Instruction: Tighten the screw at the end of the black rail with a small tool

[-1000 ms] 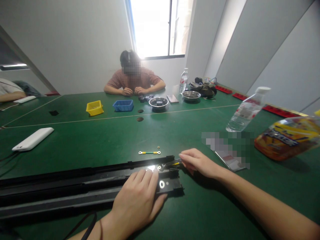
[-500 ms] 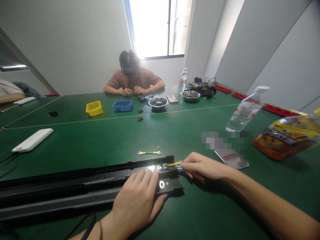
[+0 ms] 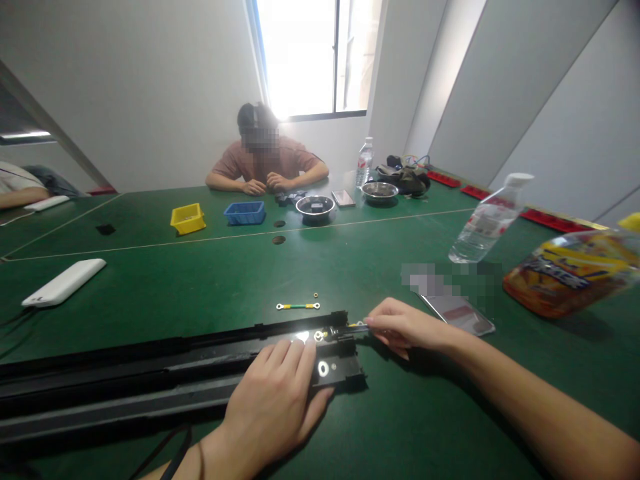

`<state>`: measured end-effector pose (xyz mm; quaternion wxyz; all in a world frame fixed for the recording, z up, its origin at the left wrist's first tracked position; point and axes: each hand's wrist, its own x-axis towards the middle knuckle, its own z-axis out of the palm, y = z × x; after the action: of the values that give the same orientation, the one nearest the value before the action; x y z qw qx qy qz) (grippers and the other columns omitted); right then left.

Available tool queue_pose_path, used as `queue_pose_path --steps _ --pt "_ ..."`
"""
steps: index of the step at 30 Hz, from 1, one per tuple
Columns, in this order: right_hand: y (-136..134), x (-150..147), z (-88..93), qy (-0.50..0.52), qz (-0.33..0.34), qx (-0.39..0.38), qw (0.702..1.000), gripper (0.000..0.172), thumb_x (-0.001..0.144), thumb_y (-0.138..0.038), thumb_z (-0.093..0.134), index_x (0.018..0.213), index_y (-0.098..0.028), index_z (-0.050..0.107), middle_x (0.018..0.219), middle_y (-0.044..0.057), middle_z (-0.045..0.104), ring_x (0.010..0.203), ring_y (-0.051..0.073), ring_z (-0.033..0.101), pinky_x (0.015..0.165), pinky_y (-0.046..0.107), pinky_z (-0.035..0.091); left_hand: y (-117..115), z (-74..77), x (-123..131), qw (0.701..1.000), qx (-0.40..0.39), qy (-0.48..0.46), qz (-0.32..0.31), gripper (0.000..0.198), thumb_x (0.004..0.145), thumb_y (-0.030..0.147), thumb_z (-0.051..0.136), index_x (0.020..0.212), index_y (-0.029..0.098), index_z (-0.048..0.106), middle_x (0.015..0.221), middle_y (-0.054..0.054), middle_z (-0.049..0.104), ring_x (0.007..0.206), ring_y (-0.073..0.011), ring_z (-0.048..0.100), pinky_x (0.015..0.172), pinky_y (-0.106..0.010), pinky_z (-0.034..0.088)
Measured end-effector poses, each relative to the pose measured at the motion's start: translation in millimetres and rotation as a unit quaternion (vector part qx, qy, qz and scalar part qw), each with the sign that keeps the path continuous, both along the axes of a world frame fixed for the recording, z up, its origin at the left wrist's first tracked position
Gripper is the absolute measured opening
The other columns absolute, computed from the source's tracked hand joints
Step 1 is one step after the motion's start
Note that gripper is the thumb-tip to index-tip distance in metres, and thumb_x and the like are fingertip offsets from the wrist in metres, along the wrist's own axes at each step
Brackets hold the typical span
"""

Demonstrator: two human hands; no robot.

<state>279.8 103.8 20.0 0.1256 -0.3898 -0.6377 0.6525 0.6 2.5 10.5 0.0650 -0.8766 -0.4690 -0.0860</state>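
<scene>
A long black rail [image 3: 150, 377] lies across the green table [image 3: 210, 280] in front of me. My left hand [image 3: 273, 400] rests flat on its right end, fingers stretched out beside a shiny hole. My right hand [image 3: 405, 325] is pinched on a thin yellow-and-black tool [image 3: 350, 328] whose tip meets the rail's far right corner. A short green wire with ring ends [image 3: 299, 306] and a tiny brass nut [image 3: 316, 294] lie just beyond the rail.
A tilted water bottle [image 3: 483, 223] and an orange snack bag [image 3: 570, 273] sit to the right. A white device [image 3: 64, 282] lies at left. Across the table a person [image 3: 265, 163] sits behind yellow [image 3: 188, 218] and blue [image 3: 245, 212] bins and metal bowls [image 3: 316, 206].
My right hand has drawn slightly right and lowered the tool flatter against the rail's end. My left hand has stayed put.
</scene>
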Motion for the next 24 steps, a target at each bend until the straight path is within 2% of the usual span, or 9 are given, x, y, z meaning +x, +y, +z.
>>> queue_pose_path --steps 2,6,11,16,24 --pt "1.5 0.0 -3.6 0.011 -0.037 0.01 0.999 0.047 0.096 -0.051 0.055 0.063 -0.018 0.054 0.043 -0.008 0.039 0.035 0.009 0.041 0.039 0.021 0.032 -0.1 -0.2 0.0 1.0 0.002 -0.001 0.001 0.051 0.098 0.051 0.054 0.133 0.013 0.056 0.117 -0.015 0.066 0.103 -0.0325 0.061 0.085 -0.047 0.051" --pt "1.4 -7.1 -13.1 0.046 -0.14 0.089 0.985 0.045 0.097 -0.054 0.056 0.072 -0.017 0.059 0.046 -0.007 0.045 0.04 0.009 0.045 0.043 0.021 0.034 -0.8 0.3 -0.5 1.0 -0.001 0.0 0.004 0.05 0.097 0.051 0.055 0.131 0.014 0.057 0.117 -0.015 0.066 0.103 -0.0326 0.061 0.085 -0.046 0.051" --pt "-2.7 -18.0 -16.6 0.1 -0.153 0.101 0.978 0.05 0.098 -0.056 0.055 0.065 -0.019 0.051 0.048 -0.006 0.047 0.042 0.009 0.045 0.046 0.023 0.033 -0.8 -0.5 -0.7 1.0 0.002 -0.004 0.004 0.05 0.098 0.051 0.054 0.132 0.015 0.057 0.118 -0.015 0.066 0.103 -0.0323 0.061 0.085 -0.046 0.05" --pt "-5.3 -21.0 -12.8 0.096 -0.143 0.096 0.98 0.053 0.098 -0.057 0.054 0.062 -0.02 0.047 0.048 -0.006 0.047 0.043 0.009 0.044 0.048 0.024 0.032 -0.2 -2.3 -0.4 1.0 0.006 -0.001 0.001 0.053 0.098 0.051 0.053 0.135 0.014 0.055 0.119 -0.015 0.066 0.103 -0.0326 0.061 0.085 -0.046 0.05" --pt "-6.5 -23.4 -9.9 0.074 -0.135 0.096 0.983 0.053 0.097 -0.06 0.054 0.063 -0.019 0.05 0.05 -0.005 0.049 0.045 0.01 0.045 0.05 0.024 0.035 -0.5 -0.3 -0.7 1.0 0.007 0.0 0.0 0.052 0.098 0.05 0.054 0.134 0.014 0.056 0.118 -0.015 0.066 0.102 -0.0313 0.061 0.086 -0.045 0.051"
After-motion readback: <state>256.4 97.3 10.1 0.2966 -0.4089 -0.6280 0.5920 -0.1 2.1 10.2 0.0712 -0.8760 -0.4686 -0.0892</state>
